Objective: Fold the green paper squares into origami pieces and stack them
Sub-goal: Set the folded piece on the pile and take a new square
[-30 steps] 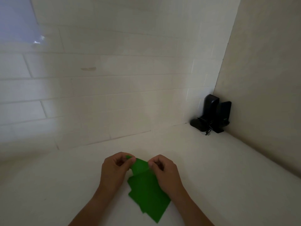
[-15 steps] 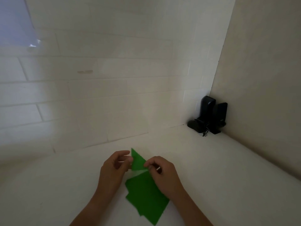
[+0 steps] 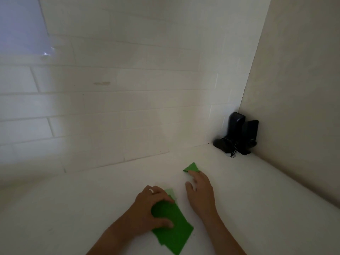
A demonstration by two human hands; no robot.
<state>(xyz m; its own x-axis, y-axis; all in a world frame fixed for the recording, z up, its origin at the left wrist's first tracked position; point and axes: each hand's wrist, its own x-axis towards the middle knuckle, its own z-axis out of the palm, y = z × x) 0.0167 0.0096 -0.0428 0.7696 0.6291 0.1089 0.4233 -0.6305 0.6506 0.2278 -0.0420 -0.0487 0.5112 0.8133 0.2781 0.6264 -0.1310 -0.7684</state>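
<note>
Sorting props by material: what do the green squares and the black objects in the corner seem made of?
Green squares: thin matte paper, lying flat with crisp edges, pale on one underside. Black objects: probably plastic, given a smooth, faintly glossy casing; too dim to be sure.

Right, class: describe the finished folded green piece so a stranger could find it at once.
Start at the black device in the far right corner of the white table. Come toward the person; the folded green piece lies at the right hand's fingertips. Unlike the flat green squares under the left hand, it is small and triangular.
</note>
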